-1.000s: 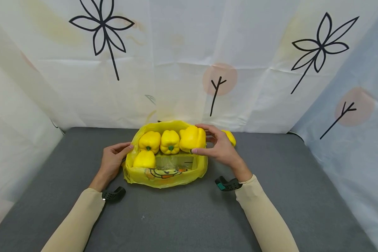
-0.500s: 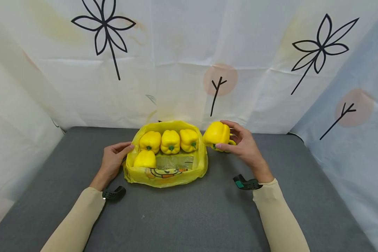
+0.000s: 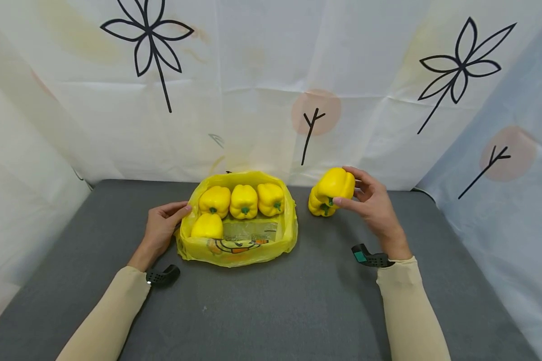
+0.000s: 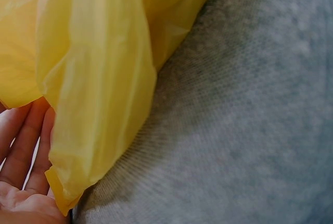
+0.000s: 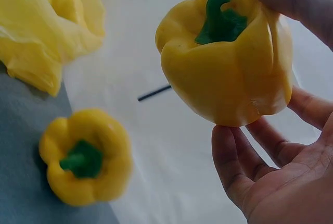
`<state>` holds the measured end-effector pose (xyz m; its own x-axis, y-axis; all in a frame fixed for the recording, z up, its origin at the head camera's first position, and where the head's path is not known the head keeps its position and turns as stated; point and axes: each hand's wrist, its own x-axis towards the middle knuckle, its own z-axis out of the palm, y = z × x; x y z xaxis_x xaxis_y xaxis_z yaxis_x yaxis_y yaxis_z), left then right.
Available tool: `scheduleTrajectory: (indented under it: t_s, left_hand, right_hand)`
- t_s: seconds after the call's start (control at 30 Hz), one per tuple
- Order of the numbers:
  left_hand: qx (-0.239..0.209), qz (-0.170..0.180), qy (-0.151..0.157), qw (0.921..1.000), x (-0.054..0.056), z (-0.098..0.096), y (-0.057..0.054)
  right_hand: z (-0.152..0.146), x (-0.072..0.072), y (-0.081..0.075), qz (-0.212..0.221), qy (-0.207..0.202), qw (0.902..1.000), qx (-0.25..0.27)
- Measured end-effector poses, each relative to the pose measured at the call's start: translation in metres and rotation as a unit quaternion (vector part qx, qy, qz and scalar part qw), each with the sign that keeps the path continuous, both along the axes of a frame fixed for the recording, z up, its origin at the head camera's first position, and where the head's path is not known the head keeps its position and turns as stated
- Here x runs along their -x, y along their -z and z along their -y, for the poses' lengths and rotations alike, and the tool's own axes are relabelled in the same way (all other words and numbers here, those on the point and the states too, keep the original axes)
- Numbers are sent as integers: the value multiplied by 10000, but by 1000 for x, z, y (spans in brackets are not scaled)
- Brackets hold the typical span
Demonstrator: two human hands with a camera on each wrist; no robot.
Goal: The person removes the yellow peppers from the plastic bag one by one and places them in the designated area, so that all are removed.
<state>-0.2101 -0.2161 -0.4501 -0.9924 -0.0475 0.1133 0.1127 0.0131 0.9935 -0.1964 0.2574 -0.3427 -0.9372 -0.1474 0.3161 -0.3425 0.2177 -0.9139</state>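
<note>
My right hand (image 3: 375,203) grips a yellow bell pepper (image 3: 336,184) in the air, thumb on one side and fingertips on the other. Its green stem shows in the right wrist view. Below and left of it, a second yellow bell pepper (image 5: 86,156) rests on the table, partly covered by the held one in the head view. My left hand (image 3: 160,228) holds the left rim of a yellow plastic bag (image 3: 235,255), its fingers partly hidden behind the plastic in the left wrist view. Inside the opened bag lie several yellow bell peppers (image 3: 244,201), three along the back and another at front left.
The grey table (image 3: 262,311) runs back to a white cloth wall (image 3: 253,125) with printed plants. Cloth also hangs along the left and right sides. A dark camera strap sits on each wrist (image 3: 162,276).
My right hand has carried the bell pepper out of the bag's right end and over to the right, above the one on the table. The left hand has stayed at the bag's rim.
</note>
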Motion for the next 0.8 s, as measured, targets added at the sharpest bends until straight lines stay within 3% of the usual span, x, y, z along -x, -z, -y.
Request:
scheduleTrajectory:
  t_s: [0.4,0.8]
  left_hand:
    - [-5,-2,60,10000,1,1,2]
    - [-55,-32,45,10000,0,1,1]
  right_hand:
    - [-28,-1,6,8,189,9984,536]
    - [-49,4,21,283,624,9973,264]
